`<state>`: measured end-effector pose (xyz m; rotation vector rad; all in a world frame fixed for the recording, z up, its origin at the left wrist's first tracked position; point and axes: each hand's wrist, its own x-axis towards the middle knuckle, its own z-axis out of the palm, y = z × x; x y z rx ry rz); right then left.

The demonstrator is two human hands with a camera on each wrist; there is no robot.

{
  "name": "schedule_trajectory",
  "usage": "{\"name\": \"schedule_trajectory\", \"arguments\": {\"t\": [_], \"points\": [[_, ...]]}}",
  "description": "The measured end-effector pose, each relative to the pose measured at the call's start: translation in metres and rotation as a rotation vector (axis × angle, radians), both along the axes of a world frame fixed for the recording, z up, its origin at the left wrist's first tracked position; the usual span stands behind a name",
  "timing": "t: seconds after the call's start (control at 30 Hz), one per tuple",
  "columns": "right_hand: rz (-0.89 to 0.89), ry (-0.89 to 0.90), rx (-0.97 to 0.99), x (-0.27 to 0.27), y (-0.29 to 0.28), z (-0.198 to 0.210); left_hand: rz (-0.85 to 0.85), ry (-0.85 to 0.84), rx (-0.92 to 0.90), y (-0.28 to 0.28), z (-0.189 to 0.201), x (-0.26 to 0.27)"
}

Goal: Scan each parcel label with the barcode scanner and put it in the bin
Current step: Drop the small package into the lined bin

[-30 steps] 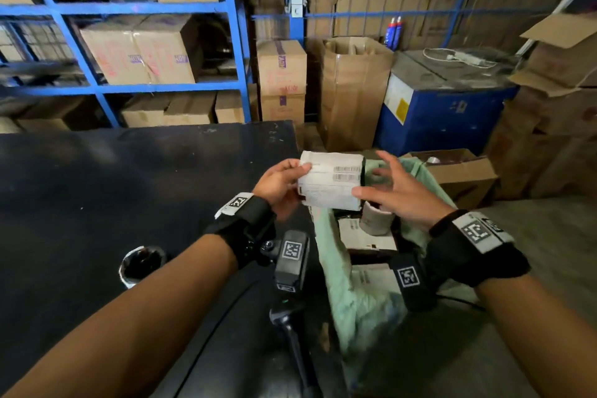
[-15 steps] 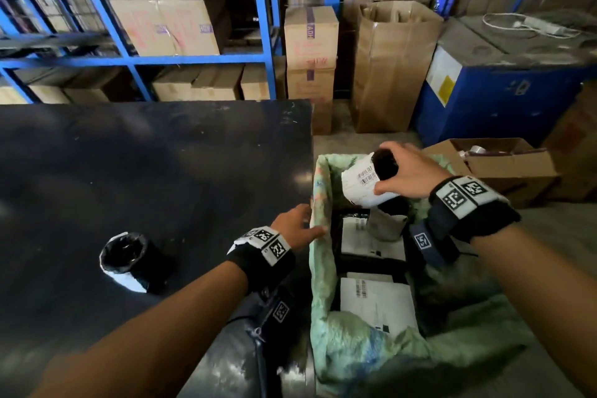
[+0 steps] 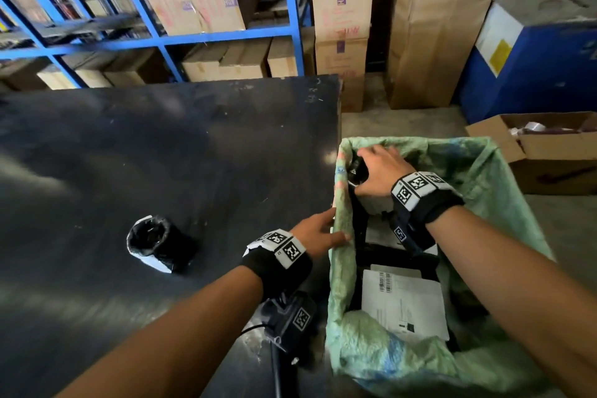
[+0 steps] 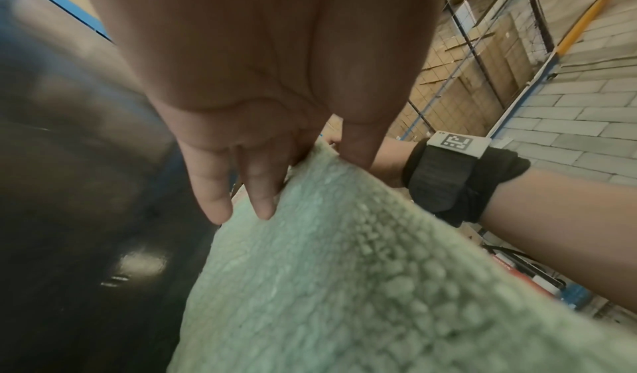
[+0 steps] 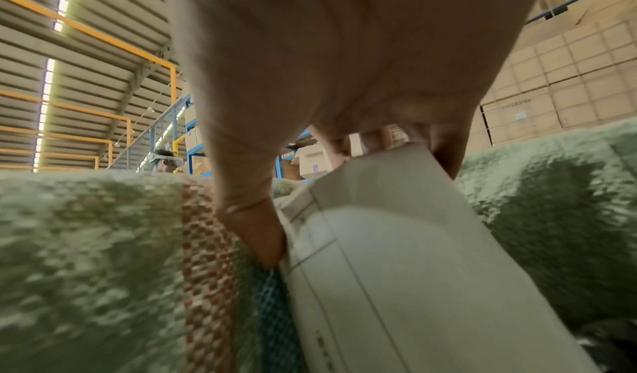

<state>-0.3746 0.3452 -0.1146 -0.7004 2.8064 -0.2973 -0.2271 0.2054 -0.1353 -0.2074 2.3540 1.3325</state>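
My right hand (image 3: 378, 171) is inside the green-lined bin (image 3: 491, 178) at its far left corner, gripping a black parcel (image 3: 358, 169) with a white label (image 5: 396, 270); thumb and fingers clamp its upper end. My left hand (image 3: 323, 229) holds the bin's near left rim, with the thumb on the inner side of the green cloth (image 4: 344, 270) and the fingers (image 4: 262, 199) on the outer side. A second black rolled parcel (image 3: 161, 244) with a white label lies on the black table (image 3: 161, 145). I cannot make out a scanner.
Flat white-labelled parcels (image 3: 403, 304) lie on the bin's floor. An open cardboard box (image 3: 549, 145) stands on the ground to the right. Blue racking (image 3: 226, 39) with cartons and a tall brown carton (image 3: 429, 29) stand behind the table.
My right hand has lowered the parcel from above the bin down into its far left corner. My left hand let go of the parcel, dropped to the table edge and took the bin's rim.
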Motion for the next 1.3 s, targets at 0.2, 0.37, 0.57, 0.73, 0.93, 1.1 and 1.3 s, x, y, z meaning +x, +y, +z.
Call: {"name": "schedule_trajectory", "arguments": {"t": [0.2, 0.37, 0.57, 0.73, 0.93, 1.1, 1.3], "points": [[-0.013, 0.002, -0.129, 0.002, 0.006, -0.001, -0.032, -0.018, 0.006, 0.002, 0.009, 0.003], [0.058, 0.03, -0.212, 0.007, 0.018, -0.003, -0.014, -0.043, 0.033, 0.001, 0.007, 0.004], [0.102, 0.022, -0.247, 0.013, 0.032, -0.018, -0.011, -0.053, 0.063, 0.0, 0.003, 0.004], [0.087, 0.079, -0.015, 0.017, 0.038, -0.051, 0.004, -0.067, 0.089, -0.001, 0.001, 0.003], [-0.054, -0.001, 0.169, 0.027, 0.028, -0.059, 0.01, -0.081, 0.087, -0.001, 0.005, 0.001], [-0.119, -0.008, -0.011, 0.04, 0.027, -0.021, -0.075, -0.026, -0.089, -0.001, 0.01, 0.0], [-0.075, 0.066, -0.319, 0.088, 0.019, 0.05, -0.175, 0.079, -0.421, -0.013, 0.025, 0.005]]}}
